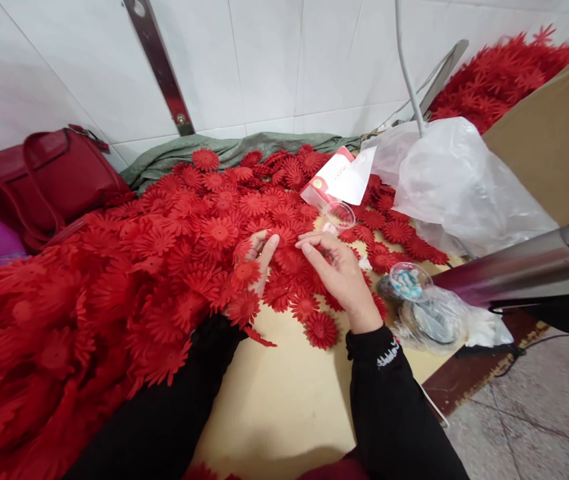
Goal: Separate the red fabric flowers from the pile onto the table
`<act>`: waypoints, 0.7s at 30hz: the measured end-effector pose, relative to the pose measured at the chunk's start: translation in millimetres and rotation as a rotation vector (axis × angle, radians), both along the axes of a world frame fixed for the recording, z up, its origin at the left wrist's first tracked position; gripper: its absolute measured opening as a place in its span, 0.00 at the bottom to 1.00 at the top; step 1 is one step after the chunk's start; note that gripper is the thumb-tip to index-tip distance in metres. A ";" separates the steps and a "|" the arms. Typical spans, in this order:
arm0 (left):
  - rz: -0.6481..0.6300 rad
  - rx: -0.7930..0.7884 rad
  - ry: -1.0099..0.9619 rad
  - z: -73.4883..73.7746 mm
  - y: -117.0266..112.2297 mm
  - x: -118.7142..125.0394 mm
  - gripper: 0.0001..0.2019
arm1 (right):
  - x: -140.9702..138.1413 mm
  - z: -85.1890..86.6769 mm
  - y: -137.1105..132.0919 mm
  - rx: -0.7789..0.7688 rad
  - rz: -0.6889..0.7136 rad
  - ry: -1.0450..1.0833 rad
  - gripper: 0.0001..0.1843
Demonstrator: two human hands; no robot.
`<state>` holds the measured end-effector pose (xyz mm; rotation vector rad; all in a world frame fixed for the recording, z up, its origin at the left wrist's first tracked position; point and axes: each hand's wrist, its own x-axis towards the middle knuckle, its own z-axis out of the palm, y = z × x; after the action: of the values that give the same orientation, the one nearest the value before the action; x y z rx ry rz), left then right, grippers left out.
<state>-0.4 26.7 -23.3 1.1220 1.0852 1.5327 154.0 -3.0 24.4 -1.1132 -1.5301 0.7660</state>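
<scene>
Many-petalled red artificial flowers lie in a thick heap across the left and middle of the table. My left hand is among them, thumb raised and fingers curled, closed around red flowers that partly cover it. One red flower lies against this hand and hides part of it. My right hand is just to the right, thumb and forefinger pinched together beside red petals between the hands. What sits in that pinch, if anything, is too small to make out. A single red flower rests on the bare tabletop below.
Behind the hands are a red-and-white box and a clear round lid. To the right stand a cup of blue-and-white bits, a plastic bag and a shiny metal cylinder. A red handbag is at left.
</scene>
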 end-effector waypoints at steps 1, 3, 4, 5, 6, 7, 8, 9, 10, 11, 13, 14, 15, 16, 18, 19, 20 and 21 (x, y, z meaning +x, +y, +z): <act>-0.017 -0.013 -0.031 -0.1 -0.1 0.1 0.12 | -1.0 0.3 -0.4 0.015 -0.024 -0.025 0.11; -0.044 -0.042 -0.065 0.0 -0.3 -0.2 0.12 | -4.5 0.3 -1.0 0.034 -0.101 -0.028 0.10; -0.041 -0.044 -0.053 0.1 -0.1 -0.6 0.12 | -6.9 0.2 -1.4 0.046 -0.124 -0.017 0.09; -0.037 -0.037 -0.028 0.1 0.3 -1.1 0.12 | -9.4 0.1 -2.0 0.063 -0.134 -0.007 0.08; -0.032 -0.021 0.001 0.0 1.1 -1.7 0.12 | -12.0 0.2 -2.6 0.084 -0.133 -0.004 0.06; -0.032 0.000 0.030 -0.4 2.0 -2.2 0.12 | -14.5 0.3 -3.3 0.105 -0.128 -0.010 0.06; -0.040 0.023 0.056 -0.9 3.1 -2.7 0.12 | -16.8 0.3 -3.9 0.119 -0.120 -0.020 0.05; -0.057 0.042 0.072 -1.5 4.1 -3.0 0.13 | -18.5 0.1 -4.4 0.122 -0.111 -0.029 0.05; -0.075 0.056 0.078 -2.2 4.9 -3.1 0.13 | -19.8 -0.4 -4.6 0.117 -0.098 -0.032 0.04; -0.089 0.066 0.075 -2.6 5.3 -3.1 0.13 | -20.5 -1.2 -4.6 0.109 -0.086 -0.025 0.03; -0.109 0.077 0.059 -2.6 4.6 -2.6 0.12 | -20.7 -3.5 -4.0 0.087 -0.067 0.003 0.03; -0.117 0.080 0.050 -2.1 3.5 -2.1 0.12 | -20.5 -4.8 -3.5 0.075 -0.062 0.018 0.03; -0.130 0.080 0.046 -1.3 2.0 -1.7 0.13 | -20.3 -6.0 -3.0 0.059 -0.058 0.030 0.04; -0.145 0.076 0.044 -0.3 0.4 -1.3 0.13 | -20.1 -7.2 -2.4 0.042 -0.060 0.041 0.05; -0.171 0.062 0.049 1.8 -2.8 -1.3 0.14 | -19.4 -9.3 -0.9 0.006 -0.085 0.078 0.07; -0.178 0.058 0.062 2.7 -4.1 -1.7 0.14 | -18.6 -10.4 0.0 -0.006 -0.114 0.110 0.08; -0.176 0.058 0.083 3.7 -5.0 -2.5 0.14 | -17.2 -11.7 1.3 -0.013 -0.153 0.149 0.09; -0.167 0.060 0.107 4.8 -5.7 -3.6 0.15 | -15.2 -13.1 2.8 -0.013 -0.198 0.193 0.10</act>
<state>-4.0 21.0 -18.5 1.3156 0.9944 1.3951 138.8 -0.2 11.3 -1.1466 -1.2356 0.7254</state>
